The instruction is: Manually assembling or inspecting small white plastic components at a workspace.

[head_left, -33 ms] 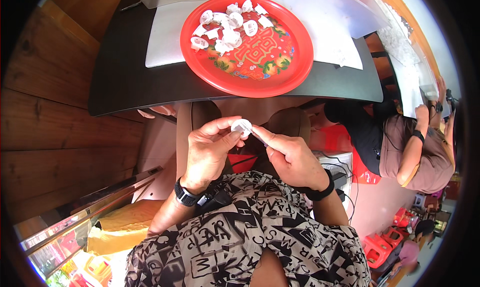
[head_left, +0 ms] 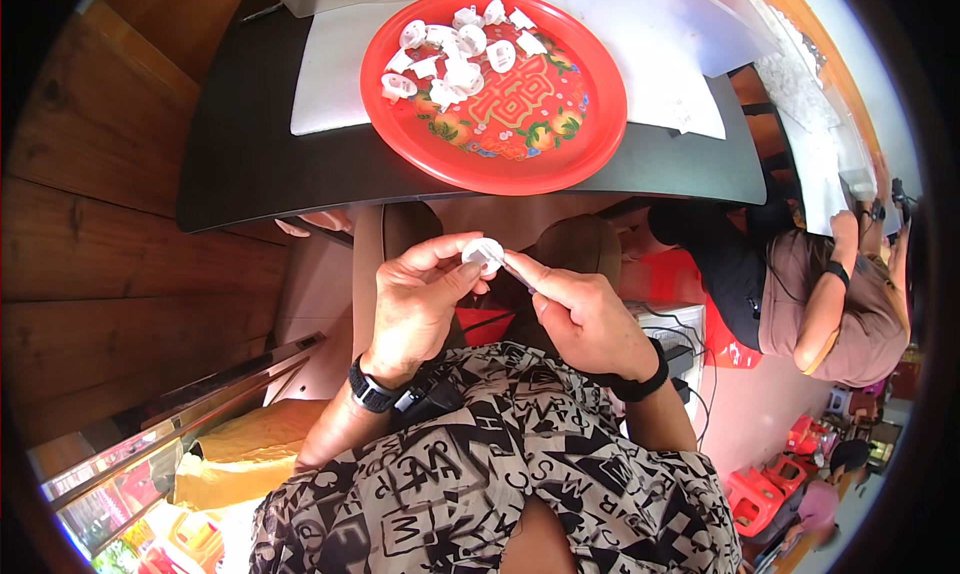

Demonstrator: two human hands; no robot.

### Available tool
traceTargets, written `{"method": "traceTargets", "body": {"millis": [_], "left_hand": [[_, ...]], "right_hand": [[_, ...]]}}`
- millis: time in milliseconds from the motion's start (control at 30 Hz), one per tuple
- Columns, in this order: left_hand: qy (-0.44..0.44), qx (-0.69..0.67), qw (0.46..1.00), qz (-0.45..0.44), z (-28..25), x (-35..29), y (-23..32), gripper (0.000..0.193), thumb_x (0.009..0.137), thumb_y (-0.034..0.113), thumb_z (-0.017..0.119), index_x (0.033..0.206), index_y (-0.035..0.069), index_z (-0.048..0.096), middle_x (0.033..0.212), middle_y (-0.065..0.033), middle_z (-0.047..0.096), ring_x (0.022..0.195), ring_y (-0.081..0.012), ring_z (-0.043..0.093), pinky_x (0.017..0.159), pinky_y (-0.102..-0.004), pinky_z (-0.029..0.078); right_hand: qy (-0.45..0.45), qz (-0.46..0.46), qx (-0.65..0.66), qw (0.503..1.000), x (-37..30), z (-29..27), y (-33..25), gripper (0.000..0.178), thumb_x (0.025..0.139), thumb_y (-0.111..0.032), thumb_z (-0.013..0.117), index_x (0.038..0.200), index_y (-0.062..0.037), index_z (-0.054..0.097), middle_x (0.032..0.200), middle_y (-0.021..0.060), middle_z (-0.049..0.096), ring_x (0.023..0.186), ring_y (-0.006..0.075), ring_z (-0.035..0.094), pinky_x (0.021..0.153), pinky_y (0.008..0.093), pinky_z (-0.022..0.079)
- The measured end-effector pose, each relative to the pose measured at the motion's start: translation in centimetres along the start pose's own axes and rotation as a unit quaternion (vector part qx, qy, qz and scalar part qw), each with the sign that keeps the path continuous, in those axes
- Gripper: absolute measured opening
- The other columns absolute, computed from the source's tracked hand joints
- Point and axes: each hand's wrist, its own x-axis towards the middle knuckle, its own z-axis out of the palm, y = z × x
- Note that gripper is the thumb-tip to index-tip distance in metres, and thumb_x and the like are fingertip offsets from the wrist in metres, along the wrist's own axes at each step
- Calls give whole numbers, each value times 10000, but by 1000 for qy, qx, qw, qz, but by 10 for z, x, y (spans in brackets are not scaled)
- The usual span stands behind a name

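Above my lap, my left hand point(head_left: 418, 294) pinches a small round white plastic part point(head_left: 484, 254) between thumb and fingers. A flat pale face of the part shows. From the right, my right hand point(head_left: 590, 309) meets it, index finger stretched along a thin metallic tool point(head_left: 518, 275) whose tip is at the part's edge. Most of that tool is hidden in the fingers, so its exact kind cannot be told. Beyond my hands a red round tray point(head_left: 590, 154) with a floral pattern holds several similar white plastic parts point(head_left: 462, 74), heaped toward its far left.
The tray stands on a black table point(head_left: 270, 164), partly over a white sheet point(head_left: 325, 84). A wooden wall point(head_left: 120, 204) is on the left. At the right a person point(head_left: 830, 304) works at another table. Red stools point(head_left: 750, 499) and black cables point(head_left: 705, 374) are lower right.
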Motion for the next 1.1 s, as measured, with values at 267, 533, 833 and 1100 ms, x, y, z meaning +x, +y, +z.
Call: {"method": "traceTargets", "body": {"millis": [267,533,833,1100], "left_hand": [[7,1,1000,-7,-3,-4,0,276,839,-91,526,1108,-47,572,1011,-162,626,862,-189,614,724,-273,511],[26,18,999,-5,-3,-10,3,283,832,-104,524,1104,-46,575,1013,-159,624,874,-194,617,739,-281,520],[32,19,999,-5,-4,-10,2,282,826,-106,531,1098,-48,578,998,-155,626,872,-193,619,736,-281,524],[45,28,999,8,0,-7,1,249,836,-44,585,1085,-44,586,953,-119,645,793,-137,622,690,-234,521]], "right_hand": [[10,0,-60,998,-5,3,-5,537,744,61,482,1274,-24,462,730,166,554,636,318,573,595,371,467],[25,3,-236,971,-14,8,-23,523,722,9,563,1239,-33,496,728,114,542,598,288,576,535,393,476],[26,-18,-288,957,-12,9,-25,530,706,7,575,1230,-13,500,709,100,527,579,262,566,509,374,465],[27,-25,-302,953,-10,8,-20,533,697,5,577,1225,-4,502,707,100,525,580,254,564,509,366,464]]}}
